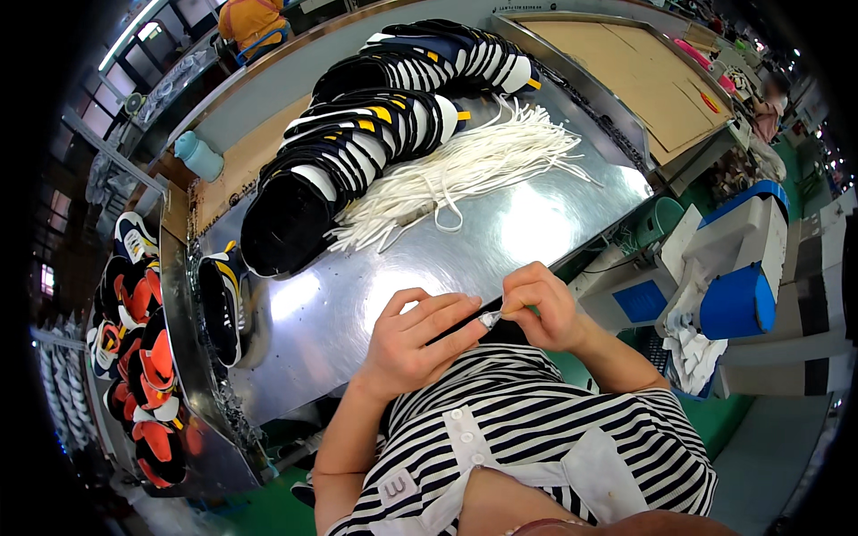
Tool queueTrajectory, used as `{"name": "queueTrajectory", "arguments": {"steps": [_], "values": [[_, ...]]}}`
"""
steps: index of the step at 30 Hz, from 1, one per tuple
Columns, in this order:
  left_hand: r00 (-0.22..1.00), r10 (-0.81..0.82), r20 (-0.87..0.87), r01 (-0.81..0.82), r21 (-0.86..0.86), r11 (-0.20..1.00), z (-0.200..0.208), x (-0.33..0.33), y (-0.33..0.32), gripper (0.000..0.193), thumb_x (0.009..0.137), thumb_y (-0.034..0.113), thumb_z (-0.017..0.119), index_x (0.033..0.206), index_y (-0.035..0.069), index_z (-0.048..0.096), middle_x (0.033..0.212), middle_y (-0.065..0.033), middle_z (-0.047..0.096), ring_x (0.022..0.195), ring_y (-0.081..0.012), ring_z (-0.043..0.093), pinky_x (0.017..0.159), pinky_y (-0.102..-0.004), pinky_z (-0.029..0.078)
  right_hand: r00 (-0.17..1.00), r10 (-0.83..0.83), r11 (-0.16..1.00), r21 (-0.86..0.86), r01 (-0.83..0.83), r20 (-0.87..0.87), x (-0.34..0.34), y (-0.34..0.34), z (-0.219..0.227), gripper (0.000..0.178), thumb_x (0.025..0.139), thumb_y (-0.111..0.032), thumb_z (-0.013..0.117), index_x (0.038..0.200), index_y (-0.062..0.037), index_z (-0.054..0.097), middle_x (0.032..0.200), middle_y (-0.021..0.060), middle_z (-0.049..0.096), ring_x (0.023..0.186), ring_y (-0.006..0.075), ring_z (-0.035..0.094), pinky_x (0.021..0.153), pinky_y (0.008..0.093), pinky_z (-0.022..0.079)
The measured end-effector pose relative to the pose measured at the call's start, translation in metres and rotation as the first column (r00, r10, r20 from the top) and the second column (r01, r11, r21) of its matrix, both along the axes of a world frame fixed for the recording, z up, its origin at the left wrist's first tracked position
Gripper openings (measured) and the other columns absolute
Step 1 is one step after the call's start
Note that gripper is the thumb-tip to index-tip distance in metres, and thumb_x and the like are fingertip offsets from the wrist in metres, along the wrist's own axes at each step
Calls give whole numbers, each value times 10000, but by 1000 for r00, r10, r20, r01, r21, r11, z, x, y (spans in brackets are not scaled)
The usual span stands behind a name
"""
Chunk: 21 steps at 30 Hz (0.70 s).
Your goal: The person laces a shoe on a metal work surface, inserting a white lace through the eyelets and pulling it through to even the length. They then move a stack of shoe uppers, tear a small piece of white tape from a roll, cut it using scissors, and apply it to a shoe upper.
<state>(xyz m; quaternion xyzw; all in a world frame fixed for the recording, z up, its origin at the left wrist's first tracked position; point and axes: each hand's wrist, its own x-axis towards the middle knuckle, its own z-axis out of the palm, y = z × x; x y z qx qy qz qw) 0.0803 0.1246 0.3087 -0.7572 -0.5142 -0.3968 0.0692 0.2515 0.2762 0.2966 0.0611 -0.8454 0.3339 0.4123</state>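
Observation:
Close to my body, at the near edge of the metal-topped table point(357, 344), both my hands meet around a small whitish piece. My left hand point(418, 341) has its fingers bent and pressed against the white piece point(488, 319), which is too small to name. From the other side, the thumb and fingertips of my right hand point(542, 308) pinch at it. A dark strip shows under the left fingers; I cannot tell what it belongs to. Beyond the hands lies a bundle of white shoelaces point(447, 183). Stacked shoe uppers point(357, 143) in black, white and yellow lie behind it.
A single shoe upper point(222, 304) stands at the table's left side. Past that edge, red and black uppers point(147, 357) are heaped. A light-blue bottle point(198, 156) stands at the far left. To the right are a white-and-blue machine point(737, 299) and a brown board point(626, 80).

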Motion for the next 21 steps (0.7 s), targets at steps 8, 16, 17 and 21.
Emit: {"name": "queueTrajectory", "arguments": {"steps": [8,16,17,21], "values": [[993,33,-115,-33,2,999,4,-2,-2,231,758,146,653,980,115,707,1139,-76,687,1008,-206,664,800,-340,484,990,129,990,-60,-126,51,10,7,9,268,769,29,726,1018,-12,636,982,114,600,807,238,619,656,301,507],[993,47,-106,-50,-28,998,-1,-5,-1,238,761,124,647,989,76,698,1138,-84,684,999,-211,663,786,-343,492,977,88,996,6,-91,196,0,4,18,263,766,-15,752,1014,-47,669,948,85,599,715,185,620,595,271,503],[994,45,-102,-48,-31,998,-2,-5,-1,240,762,121,645,991,70,696,1139,-84,683,997,-211,663,783,-343,493,976,69,996,39,-79,206,-1,4,16,245,775,-24,745,1007,-43,668,942,81,601,698,184,621,581,272,503],[993,41,-107,-48,-62,997,-8,-9,3,244,763,112,636,991,42,688,1119,-90,681,969,-210,663,775,-343,492,968,-15,984,177,-31,249,-6,3,11,200,793,-48,719,983,-28,660,919,75,602,653,187,620,528,282,497]]}}
